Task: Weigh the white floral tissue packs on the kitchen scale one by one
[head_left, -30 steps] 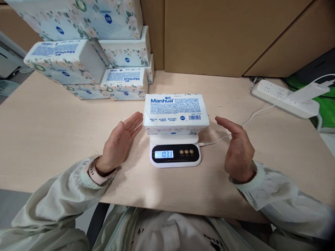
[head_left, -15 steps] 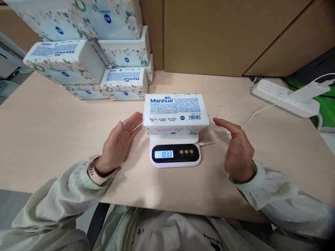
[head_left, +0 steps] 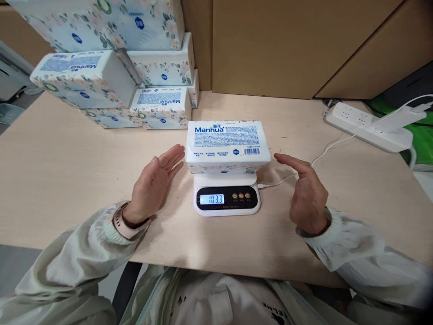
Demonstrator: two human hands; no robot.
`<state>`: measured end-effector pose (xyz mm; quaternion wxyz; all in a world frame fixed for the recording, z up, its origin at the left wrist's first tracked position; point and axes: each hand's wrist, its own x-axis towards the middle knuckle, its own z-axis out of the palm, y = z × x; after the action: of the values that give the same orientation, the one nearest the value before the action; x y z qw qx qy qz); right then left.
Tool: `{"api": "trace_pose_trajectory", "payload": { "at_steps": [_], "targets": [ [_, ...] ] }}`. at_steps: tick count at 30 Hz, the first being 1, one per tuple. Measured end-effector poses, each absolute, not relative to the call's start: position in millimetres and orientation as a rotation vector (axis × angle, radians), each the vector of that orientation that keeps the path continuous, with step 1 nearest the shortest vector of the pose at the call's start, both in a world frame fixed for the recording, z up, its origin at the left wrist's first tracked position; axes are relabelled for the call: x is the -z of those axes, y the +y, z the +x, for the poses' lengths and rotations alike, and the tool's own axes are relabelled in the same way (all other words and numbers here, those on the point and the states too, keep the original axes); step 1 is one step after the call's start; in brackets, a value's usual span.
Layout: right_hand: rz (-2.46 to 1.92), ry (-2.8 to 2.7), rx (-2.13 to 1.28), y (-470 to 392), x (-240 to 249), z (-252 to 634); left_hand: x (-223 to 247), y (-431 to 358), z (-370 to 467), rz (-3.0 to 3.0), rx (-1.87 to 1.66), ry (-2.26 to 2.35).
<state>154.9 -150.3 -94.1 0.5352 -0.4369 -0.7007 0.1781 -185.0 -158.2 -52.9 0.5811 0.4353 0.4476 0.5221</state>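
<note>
A white and blue tissue pack (head_left: 227,143) marked "Manhua" lies flat on top of a white digital kitchen scale (head_left: 199,211). The lit display (head_left: 212,199) reads 103.3. My left hand (head_left: 152,187) stands on edge just left of the pack, its fingers stretched out and holding nothing; the fingertips come very close to the pack's side. On the other side, my right hand (head_left: 306,194) is also open and free of any object, with its fingers pointing at the pack and a small gap between. A cable (head_left: 270,186) is plugged into the scale's right side.
More tissue packs (head_left: 155,67) are stacked at the back left of the wooden table (head_left: 84,180). Cardboard (head_left: 264,49) stands along the back edge. A white power strip (head_left: 368,126) lies at the right, with the white cable running from it.
</note>
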Motion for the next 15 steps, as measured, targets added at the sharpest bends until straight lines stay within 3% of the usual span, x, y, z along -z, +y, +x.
{"api": "trace_pose_trajectory", "payload": {
  "at_steps": [15],
  "targets": [
    [-1.052,-1.687,-0.459,-152.1,91.8,155.9,52.3,-158.5,-185.4,1.025,-1.224,1.034]
  ]
}}
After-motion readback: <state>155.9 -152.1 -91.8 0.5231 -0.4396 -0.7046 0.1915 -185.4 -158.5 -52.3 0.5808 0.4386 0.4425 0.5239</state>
